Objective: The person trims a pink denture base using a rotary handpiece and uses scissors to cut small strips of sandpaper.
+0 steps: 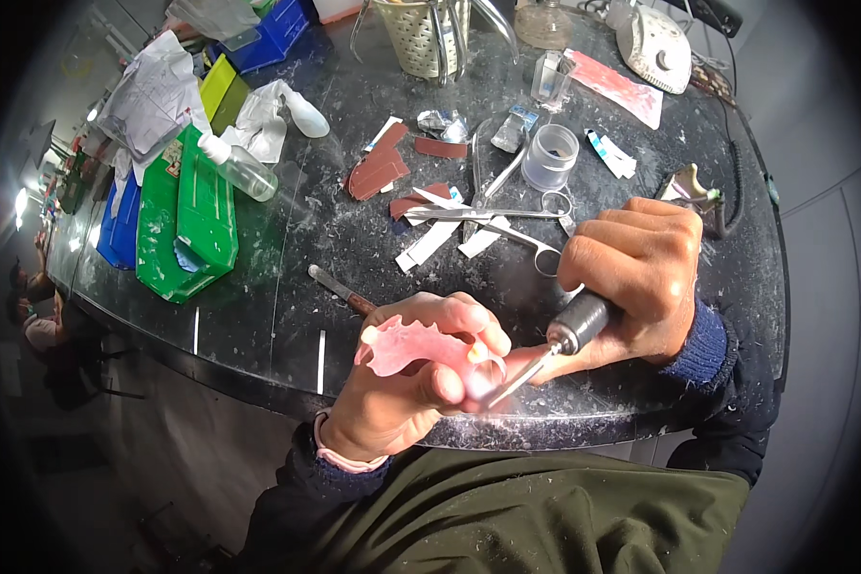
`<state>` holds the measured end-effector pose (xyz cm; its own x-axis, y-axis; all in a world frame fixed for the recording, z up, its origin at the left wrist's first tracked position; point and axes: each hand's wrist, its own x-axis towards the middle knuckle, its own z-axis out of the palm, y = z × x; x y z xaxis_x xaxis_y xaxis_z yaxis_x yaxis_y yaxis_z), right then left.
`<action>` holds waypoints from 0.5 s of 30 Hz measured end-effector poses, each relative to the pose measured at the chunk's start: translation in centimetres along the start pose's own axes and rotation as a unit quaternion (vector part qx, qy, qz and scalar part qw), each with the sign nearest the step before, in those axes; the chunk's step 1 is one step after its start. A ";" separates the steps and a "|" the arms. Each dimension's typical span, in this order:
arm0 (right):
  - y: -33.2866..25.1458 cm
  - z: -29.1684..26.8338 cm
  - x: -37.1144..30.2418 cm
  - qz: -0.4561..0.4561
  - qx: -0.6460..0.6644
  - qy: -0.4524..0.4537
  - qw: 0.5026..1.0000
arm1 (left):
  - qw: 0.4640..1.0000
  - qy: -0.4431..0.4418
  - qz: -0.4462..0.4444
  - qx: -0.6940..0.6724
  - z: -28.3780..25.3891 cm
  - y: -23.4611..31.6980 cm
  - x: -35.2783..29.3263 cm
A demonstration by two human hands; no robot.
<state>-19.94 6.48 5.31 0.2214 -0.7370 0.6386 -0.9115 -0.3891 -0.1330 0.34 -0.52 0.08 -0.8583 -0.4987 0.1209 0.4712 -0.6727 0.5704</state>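
My left hand is closed around a pink partial denture, held up near the front edge of the bench. The denture is a curved plate with a scalloped rim and a pale tooth at each end. In my right hand is a black rotary handpiece, its thin metal bit angled down toward the right end of the denture. The bit's tip is blurred, so I cannot tell whether it touches. Just behind my left hand lies a small knife or spatula.
Scissors, brown sandpaper pieces and a clear cup lie beyond my hands. Green bins and a clear bottle stand left. A perforated basket is at the back; a dental cast sits right.
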 end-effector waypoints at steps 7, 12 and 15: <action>0.1 0.3 -0.8 -0.020 0.009 -0.025 0.999 | 0.995 -0.009 -0.063 -0.081 0.2 0.0 -0.1; 0.1 0.2 -1.1 -0.022 0.006 -0.061 0.998 | 0.993 0.007 -0.077 -0.085 -0.4 0.0 -0.4; -0.1 0.2 -0.8 0.005 0.017 -0.032 0.999 | 0.992 0.014 -0.070 -0.103 -0.3 -0.2 -0.4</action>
<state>-20.01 7.01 4.65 0.2350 -0.7737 0.5883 -0.9018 -0.3994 -0.1651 0.63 -0.38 -0.37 -0.9138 -0.4054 0.0269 0.3811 -0.8324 0.4024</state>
